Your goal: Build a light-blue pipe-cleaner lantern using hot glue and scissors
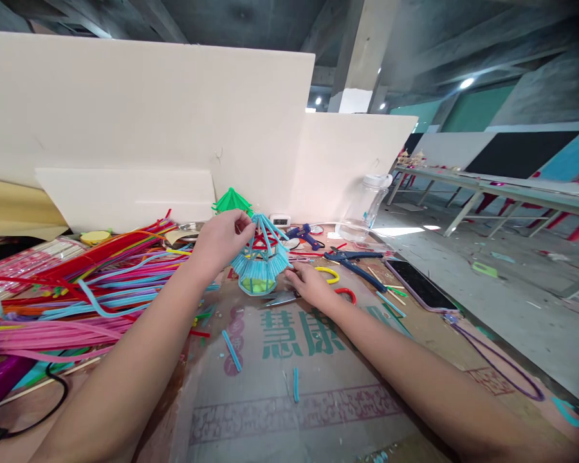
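Note:
A small light-blue pavilion model [260, 267], made of pipe cleaners, stands on the table in front of me, with a red frame inside its upper part and pale green at its base. My left hand [226, 239] is closed, thumb and fingers pinched at the upper left of its roof. My right hand [309, 285] has its fingers curled against the lower right edge of the same roof. Scissors [332, 275] with yellow and red handles lie partly beneath my right hand, blade toward the model. Behind my left hand rises a green pointed roof [231, 200].
Bundles of coloured pipe cleaners [101, 283] cover the left side. Pliers [359, 265], a blue glue gun [306, 236], a phone [421, 285] and a clear bottle [365, 209] are on the right. Short blue offcuts [296, 384] lie nearer me. A white board [149, 116] stands behind.

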{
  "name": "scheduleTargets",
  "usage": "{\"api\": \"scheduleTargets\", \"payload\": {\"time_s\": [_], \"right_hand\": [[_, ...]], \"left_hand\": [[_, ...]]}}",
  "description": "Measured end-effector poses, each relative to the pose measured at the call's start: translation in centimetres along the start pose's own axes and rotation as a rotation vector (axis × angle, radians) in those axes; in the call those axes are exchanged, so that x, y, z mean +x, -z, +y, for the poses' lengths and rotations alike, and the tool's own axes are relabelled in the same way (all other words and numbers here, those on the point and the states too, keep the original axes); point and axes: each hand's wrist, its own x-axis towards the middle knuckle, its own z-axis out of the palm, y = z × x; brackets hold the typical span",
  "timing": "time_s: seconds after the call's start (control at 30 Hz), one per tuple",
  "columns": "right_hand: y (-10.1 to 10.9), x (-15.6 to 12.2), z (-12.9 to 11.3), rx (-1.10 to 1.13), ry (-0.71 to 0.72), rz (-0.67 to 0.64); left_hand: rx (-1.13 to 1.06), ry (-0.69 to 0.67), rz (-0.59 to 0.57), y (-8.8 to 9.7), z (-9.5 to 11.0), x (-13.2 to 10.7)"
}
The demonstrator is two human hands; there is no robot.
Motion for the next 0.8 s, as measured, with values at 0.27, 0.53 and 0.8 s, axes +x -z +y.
{"api": "scheduleTargets", "payload": {"time_s": [0.27,0.53,0.8], "right_hand": [[3.9,1.4,1.4,0.056,-0.049,-0.056],[9.9,1.6,3.4,-0.062,-0.042,-0.077],[8.8,0.7,2.6,-0.176,0.063,-0.261]], "left_hand": [[-0.138,-0.036,0.134,-0.3,-1.7,0.6],[-0.358,-0.059,-0.127,-1.3,-1.9,0.5],[-0.187,-0.085,-0.130,-0.1,-2.0,0.7]]}}
